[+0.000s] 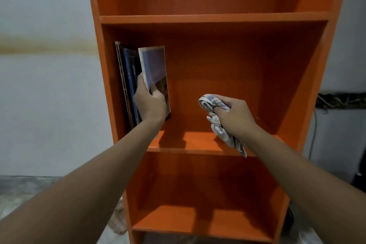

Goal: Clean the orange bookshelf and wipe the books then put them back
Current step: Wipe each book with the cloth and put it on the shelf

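Left hand point(150, 103) grips the lower spine of a pale-blue book point(155, 63), thumb across the cover, fingers tucked behind. The book stands upright in the middle compartment of the shelf point(215, 19). Its cover print is too blurred to read. Just left of it, the dark books point(127, 77) lean against the compartment's left side. Over to the right hand point(235, 117): clenched round a crumpled white-and-blue cloth point(217, 127), whose tail hangs down past the front edge of the board point(188, 142). That hand hovers mid-compartment, well apart from the book. There is a wide stretch of board between the book and the shelf's right side. A pale wall point(49, 16) shows on either side, with tangled cables point(340, 101) at far right.
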A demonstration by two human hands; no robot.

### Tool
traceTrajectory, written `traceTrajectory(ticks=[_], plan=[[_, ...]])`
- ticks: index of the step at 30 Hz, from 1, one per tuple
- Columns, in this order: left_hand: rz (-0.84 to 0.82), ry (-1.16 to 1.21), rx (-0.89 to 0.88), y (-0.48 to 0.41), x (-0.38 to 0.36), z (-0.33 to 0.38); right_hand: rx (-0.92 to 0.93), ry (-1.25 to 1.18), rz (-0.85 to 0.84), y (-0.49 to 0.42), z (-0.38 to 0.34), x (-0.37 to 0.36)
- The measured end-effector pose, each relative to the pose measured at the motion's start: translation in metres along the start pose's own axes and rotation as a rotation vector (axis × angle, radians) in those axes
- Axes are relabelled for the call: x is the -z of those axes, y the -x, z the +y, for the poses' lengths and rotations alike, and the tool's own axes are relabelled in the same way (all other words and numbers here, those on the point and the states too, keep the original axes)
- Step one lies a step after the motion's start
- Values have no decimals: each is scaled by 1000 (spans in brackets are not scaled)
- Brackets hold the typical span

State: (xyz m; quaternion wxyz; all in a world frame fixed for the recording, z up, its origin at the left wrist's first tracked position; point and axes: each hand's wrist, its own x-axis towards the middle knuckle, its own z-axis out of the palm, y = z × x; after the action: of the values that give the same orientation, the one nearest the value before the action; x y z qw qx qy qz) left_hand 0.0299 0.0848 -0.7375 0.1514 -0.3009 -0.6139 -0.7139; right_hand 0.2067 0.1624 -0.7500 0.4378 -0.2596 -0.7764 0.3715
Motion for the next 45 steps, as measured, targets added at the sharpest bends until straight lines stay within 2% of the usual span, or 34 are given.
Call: traceTrajectory(ticks=[5,8,10,12,13,14,16,17,19,21,24,28,31,40,45], plan=[[3,-119,-88,-32,-34,-59,-5,-49,-24,-22,14,-11],[27,-486,-222,-40,-48,-69,-11,-43,-40,-35,23,-13],[62,-825,-436,-41,-49,-74,-9,-46,-42,-41,28,-14],[21,-1189,-700,-45,-46,-85,-17,-64,-50,-45,32,-16],[-33,-1285,-847,-48,-47,-95,-18,-70,-60,-47,33,-18],[-113,-1285,-982,-49,-48,-100,-20,-72,-69,-49,35,-21],[-333,-1269,-1084,-43,-57,-104,-25,-66,-79,-51,36,-28],[-502,-1341,-1004,-40,-62,-102,-25,-66,-83,-51,37,-31],[-781,-1578,-657,-37,-78,-106,-13,-55,-98,-50,39,-37],[-823,-1705,-475,-42,-89,-112,-1,-44,-119,-50,40,-40],[-787,-1763,-444,-52,-86,-122,-16,-49,-134,-52,44,-41],[-742,-1897,-496,-67,-74,-129,-70,-68,-111,-55,42,-38],[-759,-1871,-505,-77,-70,-135,-140,-83,-75,-57,40,-35],[-848,-1441,-621,-66,-37,-87,-201,-125,1,-46,32,-29],[-879,-1223,-505,-61,-13,-56,-169,-141,-24,-19,28,-23]])
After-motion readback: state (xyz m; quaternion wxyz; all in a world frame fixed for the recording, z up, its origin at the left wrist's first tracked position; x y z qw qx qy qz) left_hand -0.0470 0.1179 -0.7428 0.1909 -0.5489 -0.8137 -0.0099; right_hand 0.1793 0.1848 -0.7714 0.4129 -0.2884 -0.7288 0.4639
